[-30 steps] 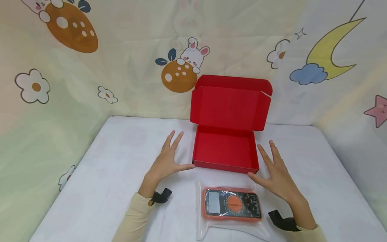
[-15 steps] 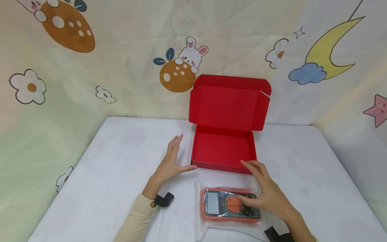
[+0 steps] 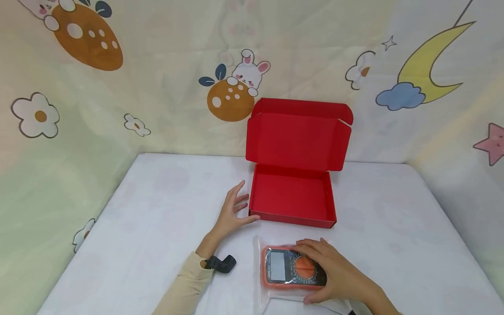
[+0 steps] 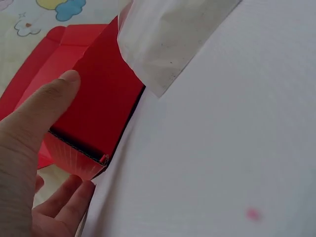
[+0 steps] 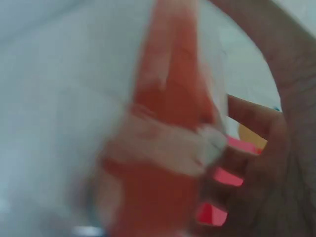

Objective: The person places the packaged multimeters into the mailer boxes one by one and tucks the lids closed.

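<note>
My right hand (image 3: 334, 271) grips an orange-and-black multimeter (image 3: 277, 266) that lies in a clear plastic bag (image 3: 257, 280) on the white table. Its fingers reach over the meter's far edge and the thumb lies at the near edge, covering the right end. In the right wrist view the orange multimeter (image 5: 158, 197) is blurred. An open red cardboard box (image 3: 291, 197) stands behind it, lid raised. My left hand (image 3: 230, 218) is at the box's front left corner, thumb stretched out and fingers slightly bent; whether it touches the box (image 4: 103, 98) I cannot tell.
The white table (image 3: 177, 188) reaches back to a printed cloth backdrop (image 3: 165, 65) behind the box. Its raised lid (image 3: 299, 135) stands close to that cloth. A black wrist strap mount (image 3: 222, 264) sticks out from the left wrist.
My right hand has moved from the box's right side down to the bagged multimeter and taken hold of it. My left hand has shifted slightly right, nearer the box, its fingers more bent.
</note>
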Demonstrator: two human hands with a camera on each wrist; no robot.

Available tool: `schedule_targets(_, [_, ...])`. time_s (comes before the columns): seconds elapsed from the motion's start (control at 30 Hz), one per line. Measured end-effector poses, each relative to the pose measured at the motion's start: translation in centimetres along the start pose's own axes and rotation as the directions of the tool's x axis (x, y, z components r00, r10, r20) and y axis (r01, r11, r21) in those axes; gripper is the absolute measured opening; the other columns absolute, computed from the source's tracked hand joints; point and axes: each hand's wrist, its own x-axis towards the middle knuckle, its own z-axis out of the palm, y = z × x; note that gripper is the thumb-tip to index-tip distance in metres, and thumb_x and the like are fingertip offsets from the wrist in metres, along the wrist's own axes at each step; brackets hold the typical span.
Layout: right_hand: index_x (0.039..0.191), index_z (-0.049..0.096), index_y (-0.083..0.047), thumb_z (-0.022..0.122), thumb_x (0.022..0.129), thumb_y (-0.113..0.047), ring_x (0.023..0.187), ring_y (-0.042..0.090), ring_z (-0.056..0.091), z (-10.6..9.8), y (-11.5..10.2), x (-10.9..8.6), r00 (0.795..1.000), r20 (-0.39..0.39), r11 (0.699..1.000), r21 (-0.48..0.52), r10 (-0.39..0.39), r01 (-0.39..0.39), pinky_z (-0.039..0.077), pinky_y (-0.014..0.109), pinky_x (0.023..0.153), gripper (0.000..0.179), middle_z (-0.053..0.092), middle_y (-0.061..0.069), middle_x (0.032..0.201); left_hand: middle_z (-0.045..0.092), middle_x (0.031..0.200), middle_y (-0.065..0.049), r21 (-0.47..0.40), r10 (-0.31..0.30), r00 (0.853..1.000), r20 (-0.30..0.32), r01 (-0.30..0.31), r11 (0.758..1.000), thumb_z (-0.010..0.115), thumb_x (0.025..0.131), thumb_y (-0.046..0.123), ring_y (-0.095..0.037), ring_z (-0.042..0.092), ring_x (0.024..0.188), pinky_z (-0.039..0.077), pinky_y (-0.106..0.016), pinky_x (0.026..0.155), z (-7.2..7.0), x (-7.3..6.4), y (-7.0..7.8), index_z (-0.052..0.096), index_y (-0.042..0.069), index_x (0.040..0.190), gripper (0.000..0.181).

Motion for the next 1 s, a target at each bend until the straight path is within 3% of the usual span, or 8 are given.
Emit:
schedule_targets(0.13, [0.144,0.038,-0.045,0.083,0.059,-0.062,0.133,0.033,0.034,0.3,-0.1,-0.3,1.0,0.021,0.999,-0.036,0.022,-0.021,0.03,0.073,0.102,0.098,0.039,0.003,0.146,0.03,0.149,-0.028,-0.011,0.037,0.999,0.036,-0.036,0.999,0.078,0.076,-0.005,-0.047,0.044,0.131,0.042,-0.057,0.101,0.2,-0.2,1.9,0.031,-0.001,0.149,0.087])
schedule_targets(0.27, [0.146,0.036,-0.042,0.08,0.059,-0.067,0.132,0.028,0.035,0.9,0.0,-0.2,1.0,-0.004,0.993,-0.113,0.015,-0.016,0.04,0.066,0.099,0.101,0.039,0.0,0.145,0.039,0.145,-0.028,0.005,0.063,0.997,0.05,-0.063,0.998,0.076,0.078,-0.007,-0.043,0.047,0.129,0.044,-0.054,0.1,0.1,-0.3,1.6,0.042,-0.007,0.141,0.072])
schedule_targets(0.43, [0.143,0.044,-0.033,0.077,0.064,-0.068,0.122,0.02,0.041,1.2,-0.3,0.1,0.999,-0.023,0.981,-0.191,0.038,-0.042,0.054,0.05,0.085,0.093,0.048,-0.004,0.134,0.046,0.14,-0.026,0.037,0.082,0.996,0.037,-0.084,0.996,0.075,0.079,-0.008,-0.039,0.052,0.124,0.05,-0.052,0.093,0.0,-0.5,1.3,0.05,-0.006,0.136,0.062])
schedule_targets(0.53, [0.141,0.048,-0.032,0.076,0.065,-0.068,0.117,0.018,0.044,0.9,-0.5,0.2,0.999,-0.028,0.975,-0.215,0.045,-0.05,0.054,0.048,0.084,0.088,0.051,-0.005,0.129,0.048,0.139,-0.026,0.032,0.086,0.996,0.032,-0.087,0.996,0.075,0.078,-0.008,-0.04,0.054,0.122,0.052,-0.053,0.09,0.0,-0.5,1.2,0.05,-0.007,0.135,0.062])
schedule_targets(0.77, [0.139,0.05,-0.035,0.076,0.065,-0.069,0.109,0.012,0.05,0.5,-0.4,-0.1,0.996,-0.073,0.95,-0.311,-0.048,0.023,0.055,0.042,0.082,0.086,0.056,-0.009,0.124,0.05,0.137,-0.025,0.026,0.073,0.997,0.028,-0.073,0.997,0.076,0.078,-0.008,-0.04,0.056,0.12,0.052,-0.052,0.09,0.0,-0.4,1.4,0.053,-0.006,0.134,0.06])
schedule_targets(1.0, [0.136,0.052,-0.036,0.079,0.063,-0.068,0.104,0.009,0.054,0.5,-0.4,-0.2,0.993,-0.097,0.947,-0.321,-0.07,0.035,0.055,0.041,0.081,0.084,0.06,-0.01,0.12,0.05,0.138,-0.023,0.033,0.062,0.998,0.025,-0.063,0.998,0.076,0.078,-0.007,-0.038,0.055,0.122,0.052,-0.05,0.091,-0.1,-0.5,1.3,0.052,-0.005,0.135,0.061])
